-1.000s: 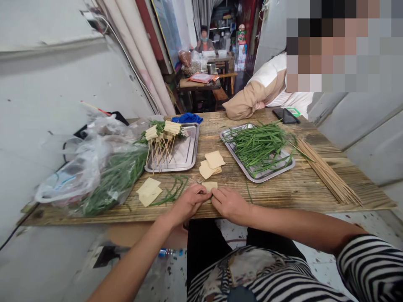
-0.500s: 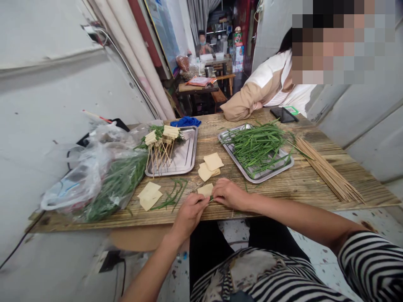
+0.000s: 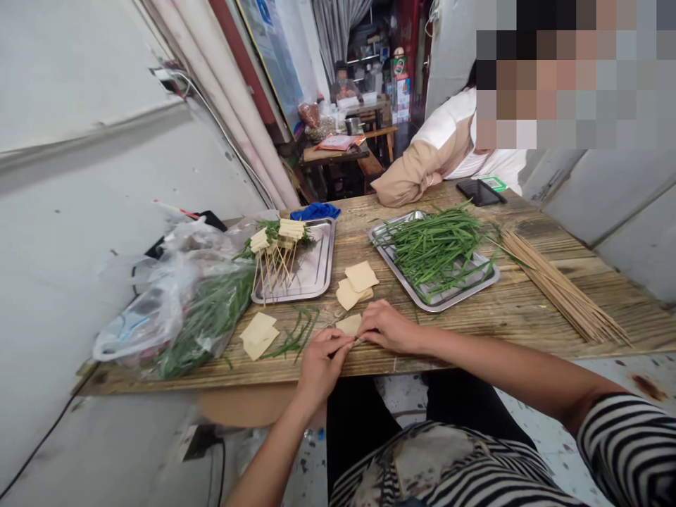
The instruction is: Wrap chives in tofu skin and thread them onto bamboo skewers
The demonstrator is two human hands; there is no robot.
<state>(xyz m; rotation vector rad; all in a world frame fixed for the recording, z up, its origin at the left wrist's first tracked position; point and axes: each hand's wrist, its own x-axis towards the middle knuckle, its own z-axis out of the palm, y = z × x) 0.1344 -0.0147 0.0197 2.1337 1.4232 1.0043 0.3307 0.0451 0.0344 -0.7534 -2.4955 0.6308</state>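
Close to the table's front edge, my left hand (image 3: 321,360) and my right hand (image 3: 389,328) pinch the near edge of a pale tofu sheet (image 3: 349,324). A bit of green shows between the fingertips, at the edge of the sheet; the fingers hide most of it. Just beyond lies a small stack of square tofu sheets (image 3: 361,277). Left of my left hand are loose cut chives (image 3: 298,336) and a few more tofu sheets (image 3: 258,339).
One metal tray (image 3: 317,278) bears skewered tofu rolls (image 3: 291,229) and greens. Another tray (image 3: 446,304) holds chives (image 3: 436,246). Bamboo skewers (image 3: 565,285) lie at right, a plastic bag of greens (image 3: 211,317) at left. Across the table a person's sleeve (image 3: 409,172) rests near a phone (image 3: 480,191).
My fingers have closed in along the sheet's near edge, and its far part shows a little smaller and curved. The whole view has shifted slightly.
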